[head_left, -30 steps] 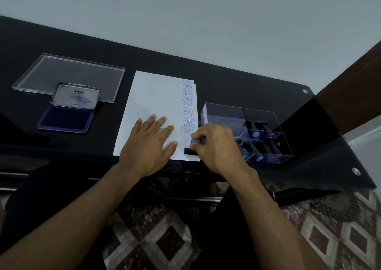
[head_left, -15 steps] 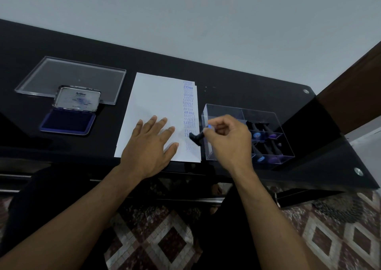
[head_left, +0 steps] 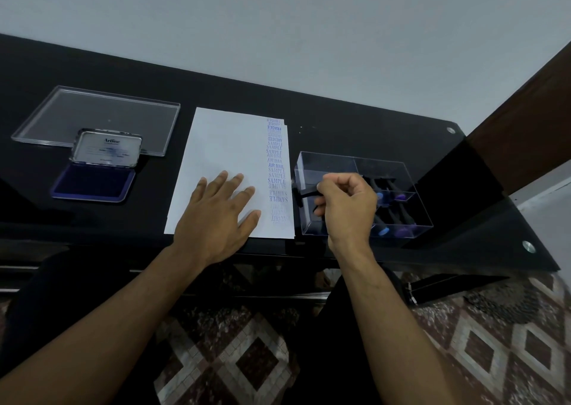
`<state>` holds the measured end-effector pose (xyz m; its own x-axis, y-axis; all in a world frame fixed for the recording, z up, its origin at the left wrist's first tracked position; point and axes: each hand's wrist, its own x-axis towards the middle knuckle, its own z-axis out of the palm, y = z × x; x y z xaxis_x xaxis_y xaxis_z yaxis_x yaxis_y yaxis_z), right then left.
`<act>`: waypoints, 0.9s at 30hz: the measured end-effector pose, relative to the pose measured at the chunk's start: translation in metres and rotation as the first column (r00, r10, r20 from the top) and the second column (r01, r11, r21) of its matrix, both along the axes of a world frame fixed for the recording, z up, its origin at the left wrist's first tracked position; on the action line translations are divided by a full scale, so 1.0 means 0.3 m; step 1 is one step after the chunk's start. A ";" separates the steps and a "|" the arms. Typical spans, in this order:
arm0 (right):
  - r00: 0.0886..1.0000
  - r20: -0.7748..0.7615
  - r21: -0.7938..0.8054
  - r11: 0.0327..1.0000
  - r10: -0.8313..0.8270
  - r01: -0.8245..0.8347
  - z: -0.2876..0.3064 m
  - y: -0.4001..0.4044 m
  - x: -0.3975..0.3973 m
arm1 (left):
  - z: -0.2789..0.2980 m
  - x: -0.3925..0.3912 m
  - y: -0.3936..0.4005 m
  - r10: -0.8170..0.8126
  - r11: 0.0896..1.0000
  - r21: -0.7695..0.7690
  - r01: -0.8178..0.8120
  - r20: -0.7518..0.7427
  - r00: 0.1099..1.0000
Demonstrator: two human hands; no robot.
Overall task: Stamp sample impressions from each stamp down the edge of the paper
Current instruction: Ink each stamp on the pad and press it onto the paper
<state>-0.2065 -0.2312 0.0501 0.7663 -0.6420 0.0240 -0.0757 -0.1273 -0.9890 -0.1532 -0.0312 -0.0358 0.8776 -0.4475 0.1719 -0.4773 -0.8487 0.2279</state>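
The paper [head_left: 222, 157] is pressed flat by the left hand [head_left: 216, 219], fingers spread. Just right of its stamped edge, a black stamp [head_left: 304, 193] is pinched in the curled right hand [head_left: 346, 207], long axis roughly level, head pointing left. Directly behind, other stamps are held in the clear divided box [head_left: 324, 163]. The open ink pad [head_left: 92, 182] lies far left.

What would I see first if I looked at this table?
The white sheet of paper in the middle, with a column of blue stamped words down its right edge. The left hand lies flat on it, and the right hand pinches a black stamp beside the clear plastic box.
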 end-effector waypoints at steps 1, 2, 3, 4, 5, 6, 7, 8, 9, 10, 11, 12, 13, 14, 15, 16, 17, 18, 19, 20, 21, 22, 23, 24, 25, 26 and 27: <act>1.000 0.001 0.006 1.000 0.000 0.000 0.000 0.000 -0.001 | 0.000 -0.001 0.000 -0.001 1.000 -0.001 0.001 0.002 1.000; 1.000 0.002 0.008 1.000 0.000 0.000 -0.003 -0.001 0.001 | -0.001 -0.001 0.001 -0.001 1.000 -0.003 0.001 0.003 1.000; 1.000 0.004 0.011 1.000 -0.001 0.001 -0.004 0.000 0.001 | -0.001 -0.002 0.001 -0.001 1.000 -0.004 0.001 0.004 1.000; 1.000 0.005 0.013 1.000 -0.003 0.003 -0.004 0.000 0.002 | -0.001 -0.003 0.001 0.000 1.000 -0.004 0.000 0.004 1.000; 1.000 0.007 0.016 1.000 -0.004 0.004 -0.004 0.000 0.003 | 0.000 -0.003 0.001 0.001 1.000 -0.004 -0.001 0.004 1.000; 1.000 0.010 0.018 1.000 -0.005 0.004 -0.004 -0.001 0.004 | 0.001 -0.003 0.001 0.002 1.000 -0.003 -0.002 0.004 1.000; 1.000 0.012 0.020 1.000 -0.005 0.005 -0.005 -0.002 0.003 | 0.001 -0.003 0.001 0.003 1.000 -0.001 -0.003 0.005 1.000; 1.000 0.012 0.019 1.000 -0.005 0.005 -0.006 -0.003 0.003 | 0.000 -0.004 0.000 0.005 1.000 0.001 -0.005 0.008 1.000; 1.000 0.013 0.019 1.000 -0.005 0.005 -0.006 -0.004 0.002 | 0.000 -0.006 -0.001 0.007 1.000 0.001 -0.007 0.011 1.000; 1.000 0.013 0.020 1.000 -0.005 0.005 -0.007 -0.004 0.001 | -0.001 -0.007 -0.003 0.010 1.000 -0.002 -0.010 0.016 1.000; 1.000 0.015 0.021 1.000 -0.004 0.004 -0.007 -0.005 0.000 | -0.001 -0.009 -0.004 0.013 1.000 -0.005 -0.013 0.021 1.000; 1.000 0.016 0.020 1.000 -0.004 0.004 -0.007 -0.005 0.000 | 0.000 -0.011 -0.005 0.016 1.000 -0.009 -0.016 0.028 0.999; 1.000 0.016 0.018 1.000 -0.003 0.003 -0.007 -0.004 -0.001 | 0.000 -0.013 -0.006 0.019 1.000 -0.010 -0.019 0.036 0.999; 1.000 0.016 0.014 1.000 -0.003 0.003 -0.008 -0.004 -0.001 | 0.000 -0.014 -0.007 0.021 1.000 -0.007 -0.020 0.043 0.999; 1.000 0.017 0.012 1.000 -0.003 0.002 -0.008 -0.004 0.000 | 0.000 -0.015 -0.008 0.022 1.000 -0.003 -0.021 0.051 0.998; 1.000 0.017 0.009 1.000 -0.003 0.002 -0.009 -0.005 0.001 | -0.001 -0.016 -0.009 0.023 1.000 -0.001 -0.023 0.059 0.998; 1.000 0.017 0.007 1.000 -0.002 0.002 -0.009 -0.005 0.000 | -0.003 -0.019 -0.009 0.024 1.000 -0.001 -0.024 0.067 0.997; 1.000 0.018 0.007 1.000 0.000 0.000 -0.010 -0.005 0.001 | -0.005 -0.021 -0.009 0.026 1.000 -0.004 -0.026 0.072 0.997; 1.000 0.020 0.006 1.000 0.002 -0.002 -0.009 -0.004 0.000 | -0.006 -0.022 -0.009 0.028 1.000 -0.006 -0.028 0.076 0.997; 1.000 0.021 0.005 1.000 0.003 -0.003 -0.008 -0.003 0.000 | -0.008 -0.023 -0.010 0.029 1.000 -0.007 -0.029 0.080 0.996; 1.000 0.023 0.004 1.000 0.003 -0.003 -0.008 -0.001 0.000 | -0.009 -0.023 -0.010 0.031 1.000 -0.008 -0.030 0.084 0.996; 1.000 0.025 0.003 1.000 0.003 -0.003 -0.007 -0.001 -0.001 | -0.011 -0.023 -0.011 0.032 0.999 -0.009 -0.032 0.089 0.996; 1.000 0.025 0.002 1.000 0.003 -0.004 -0.006 0.000 -0.001 | -0.012 -0.024 -0.012 0.034 0.999 -0.012 -0.033 0.094 0.995; 1.000 0.024 0.002 1.000 0.004 -0.004 -0.005 0.001 -0.001 | -0.013 -0.025 -0.012 0.036 0.999 -0.016 -0.034 0.101 0.994; 1.000 0.023 0.002 1.000 0.003 -0.003 -0.005 0.002 -0.002 | -0.014 -0.027 -0.013 0.039 0.999 -0.022 -0.036 0.111 0.993; 1.000 0.022 0.002 1.000 0.003 -0.003 -0.004 0.001 -0.002 | -0.016 -0.030 -0.014 0.042 0.999 -0.029 -0.039 0.122 0.992; 1.000 0.020 0.000 1.000 0.003 -0.003 -0.004 0.002 -0.002 | -0.016 -0.032 -0.015 0.045 0.999 -0.035 -0.041 0.134 0.990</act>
<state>-0.2072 -0.2307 0.0489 0.7674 -0.6400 0.0392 -0.0554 -0.1271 -0.9903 -0.1629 -0.0358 -0.0407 0.8639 -0.4023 0.3032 -0.4687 -0.8624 0.1912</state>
